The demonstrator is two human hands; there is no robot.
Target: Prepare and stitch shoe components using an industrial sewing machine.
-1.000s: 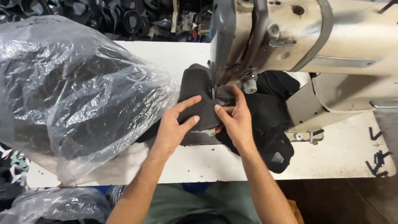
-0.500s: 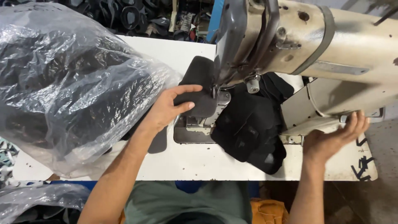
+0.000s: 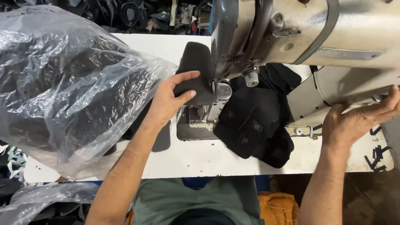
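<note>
Left hand [image 3: 168, 102] lies with fingers spread flat on the dark fabric piece [image 3: 196, 73] under the sewing machine [image 3: 300, 33], mid-desk [image 3: 208, 160]. Right hand [image 3: 354, 123] cups the machine's right end, fingers curled. A clear plastic bag [image 3: 62, 87] crowds the desk's left edge; black pieces [image 3: 254, 121] are heaped beside the needle.

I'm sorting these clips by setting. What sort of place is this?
Most likely a sewing workshop. A cream industrial sewing machine stands on a white worktable, the left hand presses a dark fabric piece at its needle, and a clear plastic bag of dark pieces lies beside it.
</note>
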